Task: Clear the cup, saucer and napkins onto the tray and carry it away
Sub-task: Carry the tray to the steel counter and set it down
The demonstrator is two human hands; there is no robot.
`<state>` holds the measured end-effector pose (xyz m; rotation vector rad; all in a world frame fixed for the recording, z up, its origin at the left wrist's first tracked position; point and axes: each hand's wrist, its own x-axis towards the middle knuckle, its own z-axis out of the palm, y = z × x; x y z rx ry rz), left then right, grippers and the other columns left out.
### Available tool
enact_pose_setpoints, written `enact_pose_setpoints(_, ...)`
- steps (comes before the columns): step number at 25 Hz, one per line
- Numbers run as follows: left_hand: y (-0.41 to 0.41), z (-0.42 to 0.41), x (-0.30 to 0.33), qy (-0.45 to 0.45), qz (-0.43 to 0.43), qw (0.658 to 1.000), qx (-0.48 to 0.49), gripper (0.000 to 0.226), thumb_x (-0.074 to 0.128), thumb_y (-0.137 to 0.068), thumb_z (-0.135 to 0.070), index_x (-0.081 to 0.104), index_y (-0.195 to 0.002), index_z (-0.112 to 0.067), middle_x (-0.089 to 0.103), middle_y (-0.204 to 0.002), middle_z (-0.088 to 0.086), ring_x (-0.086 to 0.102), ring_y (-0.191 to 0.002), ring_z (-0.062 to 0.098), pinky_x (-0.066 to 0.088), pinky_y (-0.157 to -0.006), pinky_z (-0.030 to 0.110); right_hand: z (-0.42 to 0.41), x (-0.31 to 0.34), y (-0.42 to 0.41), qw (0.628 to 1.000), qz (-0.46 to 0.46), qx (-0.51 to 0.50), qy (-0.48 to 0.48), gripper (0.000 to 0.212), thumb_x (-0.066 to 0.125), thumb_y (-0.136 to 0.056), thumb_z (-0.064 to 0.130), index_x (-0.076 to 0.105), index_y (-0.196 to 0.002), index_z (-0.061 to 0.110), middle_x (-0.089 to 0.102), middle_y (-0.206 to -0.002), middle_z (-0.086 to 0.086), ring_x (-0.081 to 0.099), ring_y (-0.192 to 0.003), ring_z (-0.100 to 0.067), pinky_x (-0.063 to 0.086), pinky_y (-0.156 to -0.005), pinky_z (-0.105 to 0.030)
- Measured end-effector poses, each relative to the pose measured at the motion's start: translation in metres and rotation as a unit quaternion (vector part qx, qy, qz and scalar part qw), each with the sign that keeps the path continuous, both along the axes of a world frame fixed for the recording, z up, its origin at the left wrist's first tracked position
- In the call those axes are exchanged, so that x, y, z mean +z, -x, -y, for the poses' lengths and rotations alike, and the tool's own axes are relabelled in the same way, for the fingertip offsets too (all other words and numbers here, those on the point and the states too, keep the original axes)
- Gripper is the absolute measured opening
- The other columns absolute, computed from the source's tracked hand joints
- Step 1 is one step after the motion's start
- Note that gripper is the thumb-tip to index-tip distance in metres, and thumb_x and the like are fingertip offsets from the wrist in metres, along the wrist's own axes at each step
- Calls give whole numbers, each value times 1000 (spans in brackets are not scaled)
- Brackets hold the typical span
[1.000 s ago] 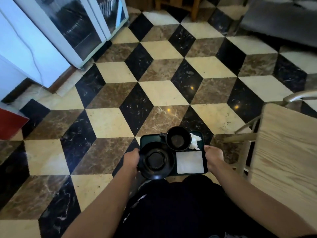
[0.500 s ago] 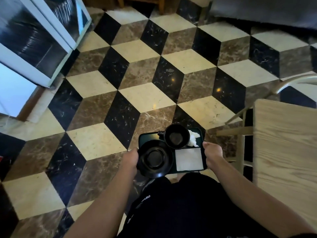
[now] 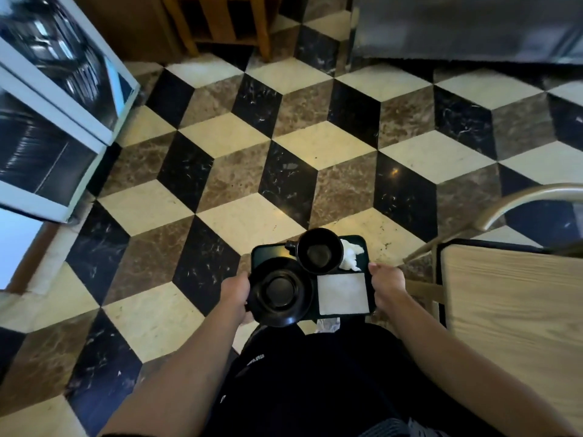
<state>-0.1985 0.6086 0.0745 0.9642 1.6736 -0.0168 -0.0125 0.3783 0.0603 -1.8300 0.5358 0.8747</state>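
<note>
Holding tray [image 3: 371, 305] low-middle w/ left hand [image 3: 235, 290] & right hand [image 3: 386, 283], fingers gripping both edges, keeping cup [image 3: 320, 251], saucer [image 3: 279, 291] & napkins [image 3: 343, 293] flat.

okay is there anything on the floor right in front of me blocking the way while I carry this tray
Nothing visible does. The tray, held by the left hand and right hand, faces open tiled floor. The wooden table is to your right, the glass-door cabinet to your left, and a wooden stand further ahead.

Black cup [image 3: 319, 251] and saucer [image 3: 279, 292], white napkins [image 3: 343, 293], dark green tray [image 3: 264, 254]; cream, brown and black cube-patterned floor [image 3: 315, 159]; pale wood-grain table [image 3: 517, 310] at three o'clock.
</note>
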Motion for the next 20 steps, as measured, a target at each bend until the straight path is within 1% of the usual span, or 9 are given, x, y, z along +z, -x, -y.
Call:
enact_pose_setpoints(1, -11, -6, -8, -6, 6, 1000, 4, 33, 59, -99, -37, 69, -108, -7, 72, -100, 17, 68, -89, 36, 60, -73, 43, -3, 1, -14, 1000, -1, -2, -1, 25, 57, -101, 8, 62, -78, 16, 61, -78, -1, 56, -64, -14, 48, -59, -26)
enact_pose_setpoints(3, -37, -18, -8, 1, 6, 1000, -27, 32, 57, -96, -31, 69, -113, -6, 73, -104, 18, 69, -94, 37, 62, -85, 53, -6, 5, -39, 999, -13, -32, -1, 19, 58, -102, 11, 71, -90, 9, 71, -92, -7, 68, -81, -24, 58, -71, -36)
enact_pose_setpoints(5, -71, -30, -8, -8, 4, 999, -51, 29, 57, -92, -25, 70, -109, -5, 73, -103, 19, 69, -94, 38, 60, -85, 54, -11, 4, -65, 997, -21, -72, -8, 21, 57, -103, 13, 74, -110, 3, 74, -109, -10, 71, -101, -31, 60, -89, -45)
enact_pose_setpoints(6, -85, -34, -7, -10, 7, 998, -61, 27, 57, -91, -24, 70, -106, -5, 73, -102, 20, 69, -94, 38, 61, -82, 52, -14, 5, -76, 997, -20, -76, -13, 21, 56, -103, 11, 74, -112, 3, 74, -108, -9, 71, -102, -30, 60, -91, -46)
enact_pose_setpoints(9, -128, -50, -5, -6, 6, 997, -81, 19, 55, -94, -22, 66, -95, -6, 71, -98, 21, 67, -89, 37, 59, -74, 47, -26, 5, -113, 996, -22, -80, -19, 24, 51, -105, 6, 70, -91, 9, 68, -85, -3, 65, -74, -20, 54, -65, -33)
enact_pose_setpoints(11, -160, -65, -9, -10, 9, 996, -88, 17, 54, -96, -21, 63, -92, -7, 69, -93, 20, 65, -85, 37, 58, -72, 46, -36, 4, -138, 996, -18, -82, -13, 33, 48, -106, 8, 66, -78, 9, 67, -81, -6, 61, -66, -19, 50, -58, -30)
enact_pose_setpoints(15, -225, -100, -20, -3, 14, 993, -113, 20, 54, -95, -23, 64, -97, -6, 69, -92, 17, 65, -82, 35, 56, -66, 42, -60, -3, -188, 993, -19, -118, -11, 24, 50, -106, 13, 71, -97, 6, 72, -96, -12, 67, -73, -25, 54, -63, -34)
enact_pose_setpoints(18, -280, -131, -22, 3, 23, 991, -130, 21, 55, -95, -24, 65, -97, -6, 70, -94, 17, 65, -81, 35, 56, -66, 41, -87, -1, -233, 990, -15, -142, -7, 24, 51, -106, 15, 73, -107, 5, 73, -91, -8, 68, -74, -25, 53, -59, -32)
enact_pose_setpoints(20, -315, -151, -20, 6, 24, 990, -141, 21, 55, -95, -24, 66, -94, -7, 71, -95, 17, 66, -80, 35, 58, -69, 43, -105, 4, -262, 987, -13, -157, 0, 27, 51, -106, 14, 76, -105, 7, 74, -89, -8, 69, -74, -25, 54, -60, -32)
